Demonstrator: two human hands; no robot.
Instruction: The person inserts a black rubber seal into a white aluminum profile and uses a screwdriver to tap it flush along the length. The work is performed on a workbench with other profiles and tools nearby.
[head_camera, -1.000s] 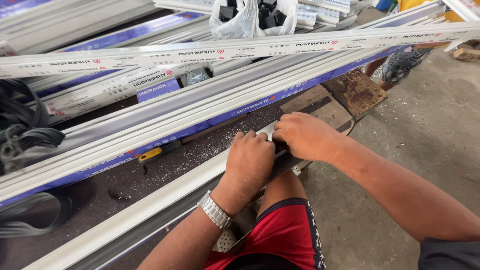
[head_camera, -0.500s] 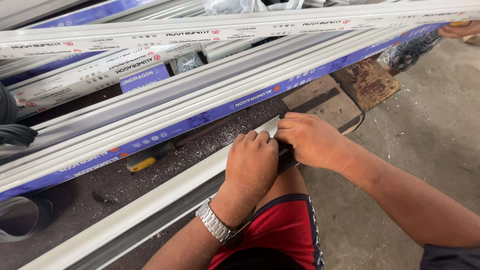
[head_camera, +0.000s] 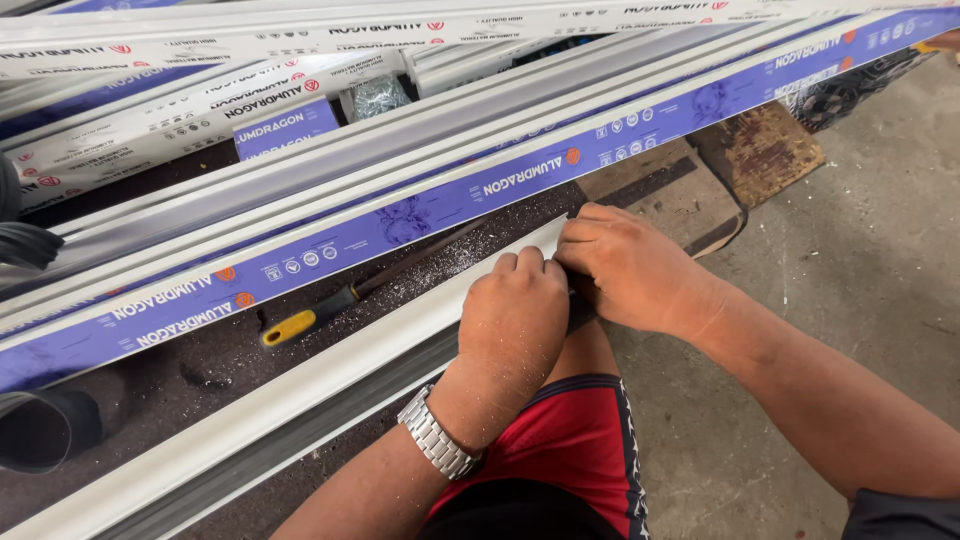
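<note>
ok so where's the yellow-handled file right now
In the head view, the yellow-handled metal file lies on the dark bench left of the left hand, between the blue-striped profile and the white aluminium profile.

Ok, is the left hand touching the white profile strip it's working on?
Touching. The head view shows the left hand closed over the near end of the white profile strip, fingers curled onto its top edge with no gap; the right hand grips beside it.

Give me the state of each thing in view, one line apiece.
Left hand: closed, pressing on the white bar.
Right hand: fingers curled at the bar's end.
White bar: lying flat, slanting, held down.
File with yellow handle: lying loose, untouched.
Wrapped bars: stacked, still in blue film.
Metal shavings: scattered on the dark surface.
Wristwatch: on left wrist.
</note>
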